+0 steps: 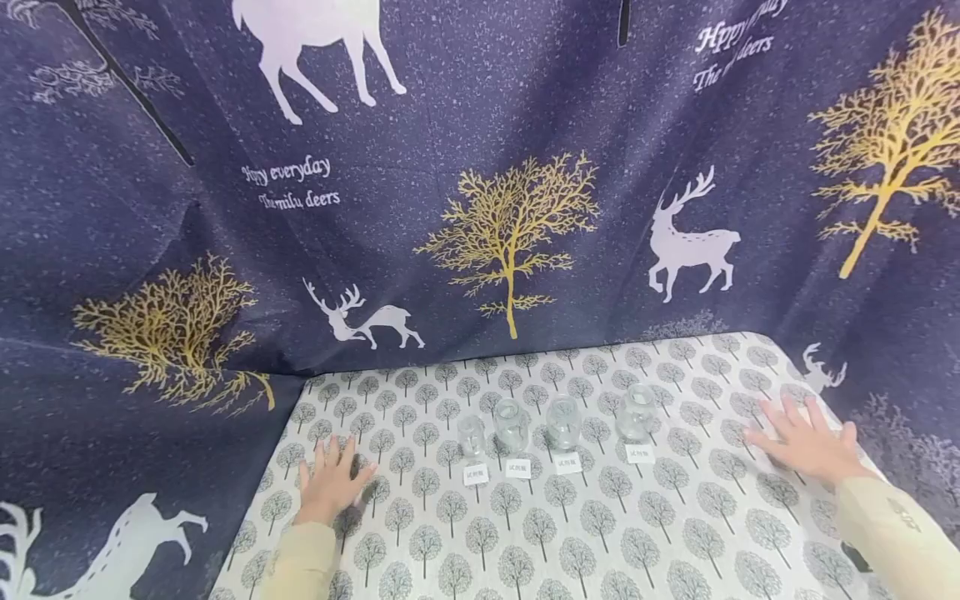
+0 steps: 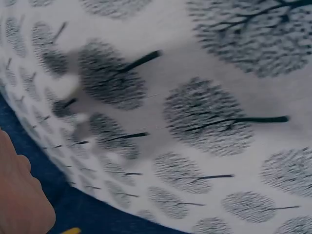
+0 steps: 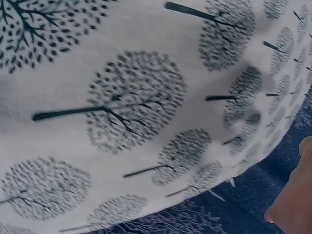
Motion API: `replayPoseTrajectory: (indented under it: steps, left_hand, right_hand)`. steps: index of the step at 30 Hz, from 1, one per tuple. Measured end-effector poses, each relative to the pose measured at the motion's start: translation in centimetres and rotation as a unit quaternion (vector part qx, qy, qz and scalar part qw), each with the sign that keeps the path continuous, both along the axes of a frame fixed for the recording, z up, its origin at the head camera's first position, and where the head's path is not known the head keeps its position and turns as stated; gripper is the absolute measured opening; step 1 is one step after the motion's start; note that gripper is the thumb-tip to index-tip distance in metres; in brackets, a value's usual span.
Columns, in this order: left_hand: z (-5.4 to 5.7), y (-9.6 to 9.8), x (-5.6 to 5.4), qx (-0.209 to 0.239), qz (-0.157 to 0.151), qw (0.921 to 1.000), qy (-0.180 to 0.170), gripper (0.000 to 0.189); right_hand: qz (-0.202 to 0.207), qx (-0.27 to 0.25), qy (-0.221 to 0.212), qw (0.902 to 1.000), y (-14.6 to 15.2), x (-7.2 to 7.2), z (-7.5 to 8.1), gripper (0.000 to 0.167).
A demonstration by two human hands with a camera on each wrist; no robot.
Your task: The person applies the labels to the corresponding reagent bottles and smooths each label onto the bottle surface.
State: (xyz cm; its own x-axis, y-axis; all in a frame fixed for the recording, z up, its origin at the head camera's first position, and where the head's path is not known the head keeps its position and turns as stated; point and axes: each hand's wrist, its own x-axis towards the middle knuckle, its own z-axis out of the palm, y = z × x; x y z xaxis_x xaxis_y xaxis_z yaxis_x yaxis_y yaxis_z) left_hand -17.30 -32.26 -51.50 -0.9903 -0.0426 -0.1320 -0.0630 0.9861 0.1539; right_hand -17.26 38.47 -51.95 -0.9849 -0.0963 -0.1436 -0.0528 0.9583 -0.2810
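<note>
Flanking four faint glass jars, both spread hands are largely cropped in wrist views.

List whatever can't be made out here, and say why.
- Dark thing: head view, mostly hidden by the right sleeve.
- Top deer's head: head view, cut off by the top edge.
- Inside of the jars: head view, too small and pale.
- Rest of the left hand: left wrist view, left edge.
- Rest of the right hand: right wrist view, right edge.
</note>
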Motion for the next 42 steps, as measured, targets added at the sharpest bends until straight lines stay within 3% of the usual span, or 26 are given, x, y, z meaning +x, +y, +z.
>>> replayPoseTrajectory:
  steps: [7,14,21,26,33,37,42]
  left_hand:
    - [2.4,3.5,-2.6,-0.024,-0.059,0.9971,0.043,0.075]
    - [4.7,9.9,-4.8,-0.049,-0.138,0.987,0.067,0.074]
    - [6.1,17.2,-5.6,-0.069,-0.251,0.96,0.102,0.075]
    - [6.7,22.3,-5.0,-0.063,-0.331,0.9343,0.115,0.072]
    - [6.0,28.5,-3.4,-0.027,-0.422,0.8945,0.146,0.058]
    - [4.8,31.0,-2.6,0.034,-0.421,0.8957,0.14,0.051]
    - [2.5,33.4,-2.2,0.128,-0.383,0.9095,0.097,0.044]
  right_hand:
    - [0.016,-0.021,0.013,0.9996,-0.5,-0.2,2.3,0.077]
    - [0.022,0.014,0.058,0.998,-1.6,-0.9,3.8,0.077]
    - [0.061,0.026,0.122,0.9903,-3.7,-1.3,4.8,0.073]
    - [0.094,-0.022,0.165,0.9815,-5.9,-1.2,5.4,0.067]
    - [0.084,-0.153,0.167,0.9704,-8.5,-0.9,4.8,0.064]
    - [0.056,-0.232,0.15,0.9595,-9.9,-0.7,4.0,0.056]
    - [0.01,-0.302,0.077,0.9501,-11.1,-0.7,2.9,0.047]
